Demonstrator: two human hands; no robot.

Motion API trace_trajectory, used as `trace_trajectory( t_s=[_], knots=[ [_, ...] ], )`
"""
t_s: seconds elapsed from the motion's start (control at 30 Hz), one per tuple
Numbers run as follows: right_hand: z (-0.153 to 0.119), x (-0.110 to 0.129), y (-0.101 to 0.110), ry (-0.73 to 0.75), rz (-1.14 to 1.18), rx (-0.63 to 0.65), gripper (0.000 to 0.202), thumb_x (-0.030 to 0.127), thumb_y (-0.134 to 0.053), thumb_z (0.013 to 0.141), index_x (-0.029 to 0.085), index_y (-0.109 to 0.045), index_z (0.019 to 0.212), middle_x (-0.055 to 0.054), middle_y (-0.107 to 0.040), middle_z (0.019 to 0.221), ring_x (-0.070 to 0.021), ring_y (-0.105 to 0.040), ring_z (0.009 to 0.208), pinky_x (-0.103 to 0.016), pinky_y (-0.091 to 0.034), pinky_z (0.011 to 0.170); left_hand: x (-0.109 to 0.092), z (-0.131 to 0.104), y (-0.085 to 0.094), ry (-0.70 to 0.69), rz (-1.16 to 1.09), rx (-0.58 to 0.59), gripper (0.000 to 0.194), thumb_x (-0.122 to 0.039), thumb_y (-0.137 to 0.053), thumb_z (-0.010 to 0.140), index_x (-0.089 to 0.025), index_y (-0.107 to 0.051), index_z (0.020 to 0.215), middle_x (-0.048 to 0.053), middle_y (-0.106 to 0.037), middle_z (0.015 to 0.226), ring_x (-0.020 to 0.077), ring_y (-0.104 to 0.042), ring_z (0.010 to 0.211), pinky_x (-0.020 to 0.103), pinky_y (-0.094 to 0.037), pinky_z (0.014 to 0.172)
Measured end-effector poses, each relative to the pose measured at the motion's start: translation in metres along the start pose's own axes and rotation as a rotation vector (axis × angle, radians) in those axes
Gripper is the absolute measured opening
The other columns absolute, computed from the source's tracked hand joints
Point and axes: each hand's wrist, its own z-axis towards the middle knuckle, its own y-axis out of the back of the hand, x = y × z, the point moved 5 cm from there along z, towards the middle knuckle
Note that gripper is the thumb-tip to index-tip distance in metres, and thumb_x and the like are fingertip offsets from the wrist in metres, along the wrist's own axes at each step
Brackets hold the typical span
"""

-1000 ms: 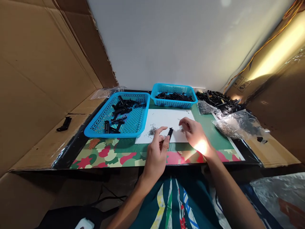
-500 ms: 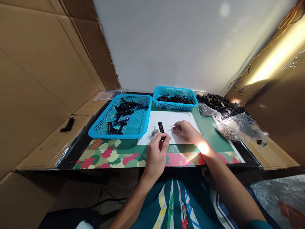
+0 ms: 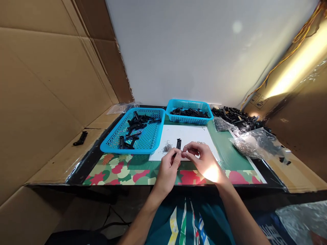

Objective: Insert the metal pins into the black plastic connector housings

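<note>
My left hand (image 3: 170,162) is closed on a slim black plastic part (image 3: 178,144), which stands up from the fingers over the white paper (image 3: 157,154). Right beside it, my right hand (image 3: 198,156) has its fingers pinched at the part's lower end. A thin, needle-like thing (image 3: 187,147) shows at the right fingers, too small to name surely. Left of the part lies a small pile of tiny metal pieces (image 3: 167,147). A second scatter of tiny pieces (image 3: 200,143) lies on the paper just behind my right hand.
A large blue basket (image 3: 104,144) with black parts stands left; a smaller blue basket (image 3: 187,118) with black parts is behind. Loose black parts (image 3: 233,115) and plastic bags (image 3: 246,144) of small pieces lie right. One black part (image 3: 81,139) rests on the cardboard at left.
My right hand has moved left and nearer, from over the paper to the black part in my left hand. My left hand still holds the part. The camera view has shifted slightly.
</note>
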Motion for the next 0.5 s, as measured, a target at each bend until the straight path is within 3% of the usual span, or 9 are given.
trace_trajectory(
  t_s=[0.13,0.3,0.5],
  knots=[
    [-0.005,0.004,-0.003,0.213,-0.172,-0.115,0.014,0.018,-0.061,0.095,0.022,-0.074,0.094,-0.001,-0.067,0.077,-0.0160,-0.057,0.070,-0.028,-0.044,0.068,0.002,0.000,0.002,0.028,-0.053,-0.022,0.040,-0.057,-0.056,0.103,-0.018,-0.059,0.093,-0.006,-0.037,0.066,0.0115,-0.032,0.059,0.025,-0.026,0.055],
    [-0.014,0.003,-0.002,0.477,-0.459,-0.138,0.017,0.018,-0.059,0.103,0.020,-0.076,0.099,-0.001,-0.068,0.072,-0.0139,-0.055,0.060,-0.027,-0.041,0.061,-0.001,0.003,0.000,0.019,-0.040,0.006,0.039,-0.055,-0.061,0.099,-0.017,-0.063,0.094,-0.006,-0.037,0.065,0.0111,-0.031,0.058,0.024,-0.025,0.053],
    [-0.030,0.008,-0.003,0.736,-0.764,-0.167,0.017,0.013,-0.060,0.104,0.017,-0.076,0.109,0.001,-0.060,0.059,-0.0140,-0.050,0.053,-0.031,-0.034,0.057,-0.003,0.004,0.001,-0.002,0.004,-0.008,0.035,-0.050,-0.062,0.100,-0.017,-0.064,0.088,-0.005,-0.039,0.066,0.0113,-0.032,0.060,0.024,-0.026,0.053]
  ],
)
